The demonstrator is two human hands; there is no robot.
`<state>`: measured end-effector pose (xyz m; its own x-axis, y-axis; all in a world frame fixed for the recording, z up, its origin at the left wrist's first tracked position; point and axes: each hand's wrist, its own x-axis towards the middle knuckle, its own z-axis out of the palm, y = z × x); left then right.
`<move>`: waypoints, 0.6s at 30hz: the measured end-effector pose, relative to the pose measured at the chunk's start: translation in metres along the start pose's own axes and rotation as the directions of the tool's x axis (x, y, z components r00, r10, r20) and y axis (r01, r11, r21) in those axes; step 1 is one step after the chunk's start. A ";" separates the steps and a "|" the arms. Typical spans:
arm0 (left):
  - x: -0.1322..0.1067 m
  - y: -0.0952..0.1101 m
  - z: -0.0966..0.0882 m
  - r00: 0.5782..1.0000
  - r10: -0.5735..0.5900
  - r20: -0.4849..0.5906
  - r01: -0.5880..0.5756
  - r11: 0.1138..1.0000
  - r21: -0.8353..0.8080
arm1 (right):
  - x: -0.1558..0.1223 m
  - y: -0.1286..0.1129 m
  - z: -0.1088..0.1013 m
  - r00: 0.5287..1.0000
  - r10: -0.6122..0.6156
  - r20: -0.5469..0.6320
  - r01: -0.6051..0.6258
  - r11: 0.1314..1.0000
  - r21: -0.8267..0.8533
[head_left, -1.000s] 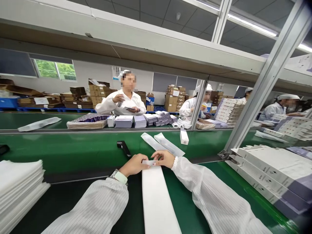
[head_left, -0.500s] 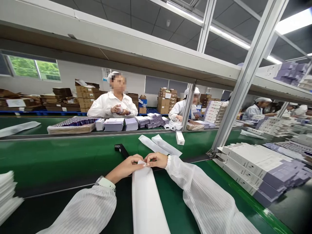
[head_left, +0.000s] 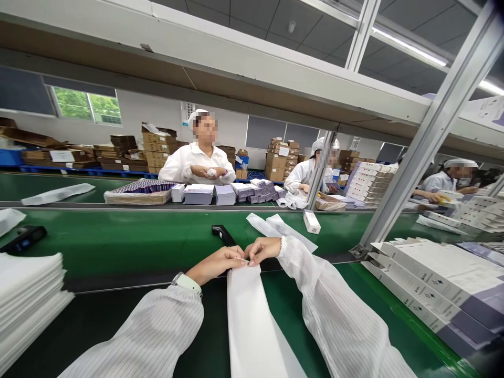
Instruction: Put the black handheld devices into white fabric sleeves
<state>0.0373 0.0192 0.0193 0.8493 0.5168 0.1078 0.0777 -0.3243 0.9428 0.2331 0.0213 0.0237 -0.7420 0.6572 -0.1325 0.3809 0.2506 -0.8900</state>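
A long white foam sleeve (head_left: 252,320) lies lengthwise on the green bench in front of me. My left hand (head_left: 220,261) and my right hand (head_left: 263,249) meet at its far end, each pinching the top edge with fingers pressed together. Both arms wear white striped sleeves, and a watch sits on my left wrist. Just beyond my hands, on the green conveyor belt (head_left: 118,236), lie a black handheld device (head_left: 222,234), two more white sleeves (head_left: 275,228) and a small white box (head_left: 311,221).
A stack of white foam sheets (head_left: 27,299) sits at my left, with a black device (head_left: 23,237) beyond it. Flat white-and-purple cartons (head_left: 441,283) are piled at my right beside a slanted metal post (head_left: 413,163). Other people in white coats work across the belt.
The sleeve's far end has lifted and bunched slightly between my fingers. The camera swung left then back right; the belt items sit further right in view.
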 end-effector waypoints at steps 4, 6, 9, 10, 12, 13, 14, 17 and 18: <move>-0.001 0.002 -0.002 0.994 0.081 -0.076 -0.085 0.995 -0.048 | 0.014 0.004 -0.008 0.946 0.022 -0.325 0.018 0.993 0.119; 0.000 -0.002 -0.002 0.992 0.074 -0.098 -0.081 0.994 -0.075 | 0.035 0.012 -0.008 0.781 0.082 -0.619 -0.042 0.996 0.079; 0.001 -0.010 0.000 0.996 -0.014 -0.086 0.006 0.996 -0.094 | 0.071 0.031 -0.001 0.559 0.136 -0.818 -0.161 0.986 0.053; 0.001 -0.011 0.000 0.995 -0.043 -0.088 0.035 0.995 -0.089 | 0.081 0.037 0.001 0.534 0.152 -0.832 -0.173 0.983 0.069; 0.001 -0.012 -0.001 0.992 -0.068 -0.102 0.062 0.996 -0.063 | 0.092 0.048 0.003 0.497 0.186 -0.847 -0.170 0.979 0.115; 0.001 -0.012 -0.002 0.992 -0.059 -0.115 0.055 0.998 -0.041 | 0.094 0.051 0.001 0.492 0.200 -0.847 -0.148 0.978 0.145; 0.001 -0.011 -0.003 0.991 -0.040 -0.131 0.039 0.999 -0.010 | 0.092 0.052 -0.001 0.492 0.209 -0.845 -0.113 0.978 0.176; 0.001 -0.009 -0.005 0.986 0.013 -0.167 0.014 0.987 0.157 | 0.074 0.043 -0.015 0.498 0.216 -0.840 0.011 0.967 0.255; 0.002 -0.008 -0.005 0.986 0.010 -0.168 0.029 0.973 0.228 | 0.064 0.036 -0.020 0.502 0.202 -0.841 0.068 0.960 0.271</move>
<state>0.0354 0.0268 0.0134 0.7503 0.6392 0.1688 0.2188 -0.4811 0.8489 0.2104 0.0866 -0.0083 0.1690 0.9782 0.1206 0.1660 0.0924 -0.9818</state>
